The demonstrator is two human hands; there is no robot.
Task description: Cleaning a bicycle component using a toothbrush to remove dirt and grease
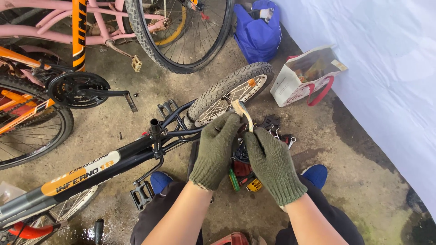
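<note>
We are looking down at our two hands in green knit gloves at the centre of the frame: our left hand (217,149) and right hand (270,164) are both pinching a short tan strip (242,113), its long axis running up the frame from our fingertips toward the small bike wheel (229,93) just above. A white paper bag with red handles (305,76) is lying at upper right, a blue bag (258,31) at top centre, on the concrete floor (354,163).
</note>
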